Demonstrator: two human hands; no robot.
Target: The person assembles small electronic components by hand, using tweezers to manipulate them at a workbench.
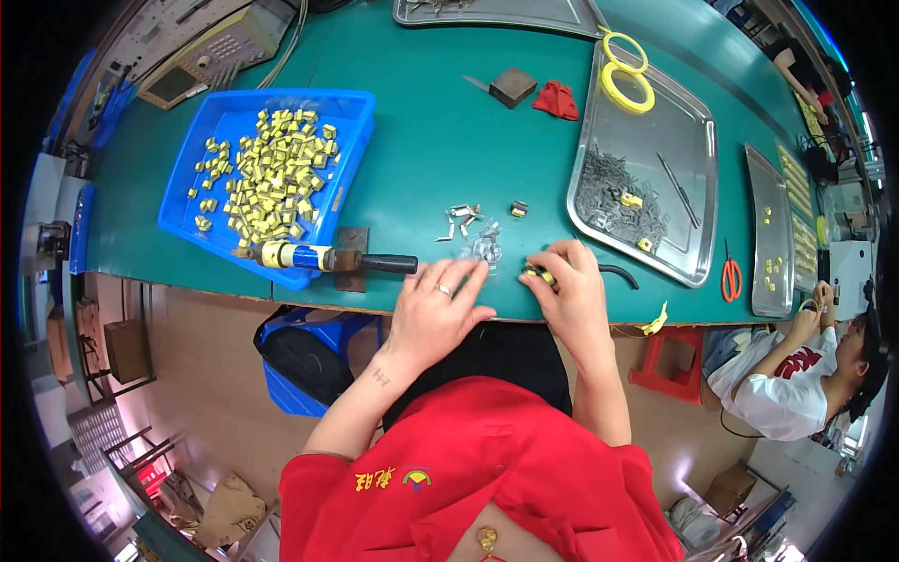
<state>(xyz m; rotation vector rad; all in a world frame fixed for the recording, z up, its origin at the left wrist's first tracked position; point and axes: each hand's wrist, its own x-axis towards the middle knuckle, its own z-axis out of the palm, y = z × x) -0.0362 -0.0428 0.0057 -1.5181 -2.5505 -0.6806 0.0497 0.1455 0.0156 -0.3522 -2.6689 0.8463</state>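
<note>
Yellow-and-black, a small component (542,274) is pinched in the right hand (575,292) near the close edge of the green table (421,122). The left hand (433,314) is at some silvery clips (487,246); whether it grips one, I cannot tell.

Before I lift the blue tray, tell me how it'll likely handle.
The blue tray looks stiff-walled, so it should keep its shape. The many yellow parts inside probably add weight, and, lying loose, may slide if it tips.

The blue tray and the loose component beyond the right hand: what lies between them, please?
In the head view, small silvery pieces lie between the blue tray and the loose component.
</note>
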